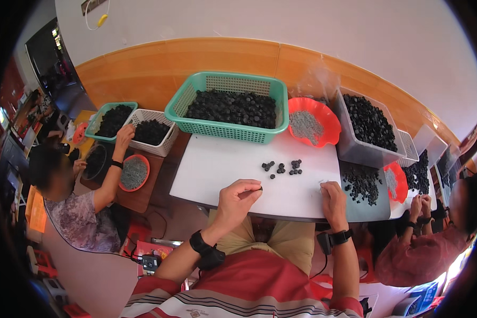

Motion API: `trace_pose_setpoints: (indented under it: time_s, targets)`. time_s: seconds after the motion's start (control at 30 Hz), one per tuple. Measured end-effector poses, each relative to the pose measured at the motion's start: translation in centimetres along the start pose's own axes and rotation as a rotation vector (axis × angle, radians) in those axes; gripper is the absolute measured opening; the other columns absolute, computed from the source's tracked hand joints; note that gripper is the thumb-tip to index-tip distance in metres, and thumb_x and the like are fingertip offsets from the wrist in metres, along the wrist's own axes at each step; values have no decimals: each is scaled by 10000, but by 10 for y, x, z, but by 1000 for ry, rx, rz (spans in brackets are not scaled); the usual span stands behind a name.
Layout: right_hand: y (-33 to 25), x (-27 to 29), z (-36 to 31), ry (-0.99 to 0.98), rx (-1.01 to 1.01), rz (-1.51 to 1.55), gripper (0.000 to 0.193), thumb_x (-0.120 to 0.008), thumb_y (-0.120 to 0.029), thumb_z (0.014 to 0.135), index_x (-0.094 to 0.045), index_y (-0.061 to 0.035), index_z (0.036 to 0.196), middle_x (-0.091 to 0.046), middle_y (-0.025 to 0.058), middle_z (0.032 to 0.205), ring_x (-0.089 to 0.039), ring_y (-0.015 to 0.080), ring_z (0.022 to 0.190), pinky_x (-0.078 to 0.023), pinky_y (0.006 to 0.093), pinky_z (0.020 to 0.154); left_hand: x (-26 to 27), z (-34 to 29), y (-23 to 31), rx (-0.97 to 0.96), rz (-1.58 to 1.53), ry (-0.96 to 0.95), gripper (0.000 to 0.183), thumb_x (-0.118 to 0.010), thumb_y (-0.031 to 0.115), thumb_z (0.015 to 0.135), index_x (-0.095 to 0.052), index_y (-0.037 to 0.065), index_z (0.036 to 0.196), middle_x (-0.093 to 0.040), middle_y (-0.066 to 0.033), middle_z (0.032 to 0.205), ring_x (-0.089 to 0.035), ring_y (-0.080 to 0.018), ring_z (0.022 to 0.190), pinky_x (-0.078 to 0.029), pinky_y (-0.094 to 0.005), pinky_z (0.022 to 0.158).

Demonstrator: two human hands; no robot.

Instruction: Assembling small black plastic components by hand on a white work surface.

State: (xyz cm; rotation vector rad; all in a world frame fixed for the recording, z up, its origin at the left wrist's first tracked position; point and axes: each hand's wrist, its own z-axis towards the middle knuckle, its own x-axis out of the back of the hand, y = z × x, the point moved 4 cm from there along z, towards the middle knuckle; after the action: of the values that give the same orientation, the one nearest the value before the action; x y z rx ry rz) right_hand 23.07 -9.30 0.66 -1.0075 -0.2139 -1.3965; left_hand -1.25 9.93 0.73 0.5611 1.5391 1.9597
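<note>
Over the front of the white table board (212, 167), my left hand (236, 202) is closed in a pinch, with a small black round part (259, 188) at its fingertips. Farther right, the fingers of my right hand (334, 201) are curled together at the board's edge, touching down beside a few tiny grey metal pieces (323, 184). Whatever those fingers may hold is hidden. Just beyond my hands lie several black round parts (281, 169) in loose clusters.
A green basket (225, 135) of black parts stands at the back, beside a red bowl (331, 124) of grey pieces and a clear bin (363, 153). More black parts (363, 185) lie on a dark mat. Co-workers (90, 212) sit left and right (421, 249).
</note>
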Motion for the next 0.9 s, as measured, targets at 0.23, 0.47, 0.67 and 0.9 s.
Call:
trace_pose_setpoints:
  time_s: [0.23, 0.47, 0.67, 0.9]
  targets:
    - [2, -1, 0, -10, -10, -1, 124, -646, 22, 908, -674, -18, 1022, -692, 181, 1008, -686, 410, 879, -557, 436, 747, 30, 52, 26, -228, 284, 118, 140, -758, -9, 880, -735, -29, 1017, -747, -119, 1067, -719, -174, 935, -587, -296, 819]
    - [1, -2, 3, -15, -1, 20, 147, -656, 39, 884, -669, -24, 1016, -686, 170, 978, -682, 400, 852, -555, 431, 728, 106, 157, 59, -420, 759, 339, 185, -761, 60, 864, -742, -22, 1028, -751, -150, 1105, -738, -287, 951, -584, -366, 834]
    - [-1, -1, 4, 3, 0, 4, 157, -649, 49, 880, -665, -25, 1017, -681, 167, 964, -679, 399, 840, -551, 429, 718, 32, 96, 36, -539, 621, 231, 142, -755, -3, 829, -739, 8, 970, -751, -146, 1088, -720, -314, 1029, -563, -384, 917]
    - [-5, 4, 2, 16, 3, 48, 148, -636, 62, 889, -659, -7, 1018, -686, 173, 969, -680, 390, 845, -550, 412, 735, -89, 12, -2, -214, 163, -166, 152, -749, 20, 889, -727, -29, 1031, -745, -156, 1062, -749, -234, 898, -591, -298, 791]
